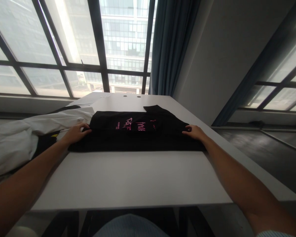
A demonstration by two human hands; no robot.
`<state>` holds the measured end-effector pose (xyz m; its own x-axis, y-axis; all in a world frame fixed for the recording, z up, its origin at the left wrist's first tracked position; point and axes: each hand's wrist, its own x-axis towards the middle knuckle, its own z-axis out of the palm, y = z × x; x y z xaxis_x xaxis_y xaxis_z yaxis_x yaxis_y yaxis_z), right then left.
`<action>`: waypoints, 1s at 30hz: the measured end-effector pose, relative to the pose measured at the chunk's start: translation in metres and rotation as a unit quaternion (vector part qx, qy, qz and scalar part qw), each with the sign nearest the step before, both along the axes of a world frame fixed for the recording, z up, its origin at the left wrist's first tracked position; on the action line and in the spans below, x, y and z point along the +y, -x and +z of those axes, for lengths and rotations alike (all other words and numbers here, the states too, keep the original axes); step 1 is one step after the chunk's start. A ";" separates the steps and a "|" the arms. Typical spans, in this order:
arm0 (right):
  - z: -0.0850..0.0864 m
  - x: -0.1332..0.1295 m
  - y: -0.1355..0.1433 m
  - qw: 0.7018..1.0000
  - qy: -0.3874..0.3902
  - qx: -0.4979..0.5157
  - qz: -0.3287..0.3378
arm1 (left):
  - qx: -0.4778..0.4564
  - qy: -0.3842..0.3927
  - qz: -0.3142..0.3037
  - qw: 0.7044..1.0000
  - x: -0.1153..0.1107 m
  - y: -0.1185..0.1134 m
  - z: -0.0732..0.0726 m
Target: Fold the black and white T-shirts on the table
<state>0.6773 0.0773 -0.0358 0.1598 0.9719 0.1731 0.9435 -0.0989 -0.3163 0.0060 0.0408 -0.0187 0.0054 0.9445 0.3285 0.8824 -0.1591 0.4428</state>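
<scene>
Notice the black shirt (pixel 143 142) lying partly folded on the white table (pixel 138 177), pink print (pixel 139 126) upward, with left grip (pixel 75 134) clamped on its left edge and right grip (pixel 196 132) clamped on its right side. Probably light, soft and limp; better to pinch near the corners.

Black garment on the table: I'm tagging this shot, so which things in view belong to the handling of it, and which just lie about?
In use:
- black garment with pink lettering
- left hand, on its left end
- right hand, on its right end
- white table, beneath it

Lying about:
- white cloth, left of the garment
</scene>
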 end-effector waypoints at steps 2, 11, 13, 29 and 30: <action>-0.001 0.001 0.000 1.000 -0.007 0.024 0.010 | -0.018 0.021 0.007 1.000 -0.001 0.002 0.003; -0.001 0.017 0.007 0.997 -0.017 0.065 0.028 | -0.005 0.053 -0.012 0.999 0.000 0.003 0.006; 0.002 0.027 0.011 0.996 0.001 0.078 0.038 | 0.007 0.069 -0.004 0.998 0.003 0.003 0.002; 0.023 0.088 0.044 0.985 0.078 0.147 -0.047 | -0.028 0.057 0.028 0.998 -0.002 0.000 0.007; 0.024 0.087 0.044 0.986 0.067 0.145 -0.041 | -0.021 0.047 0.034 0.998 -0.001 -0.001 0.007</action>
<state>0.6334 0.1643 -0.0122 0.2621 0.9648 -0.0210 0.8020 -0.2299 -0.5514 0.0065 0.0394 -0.0116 -0.0723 0.9688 0.2371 0.8702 -0.0549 0.4896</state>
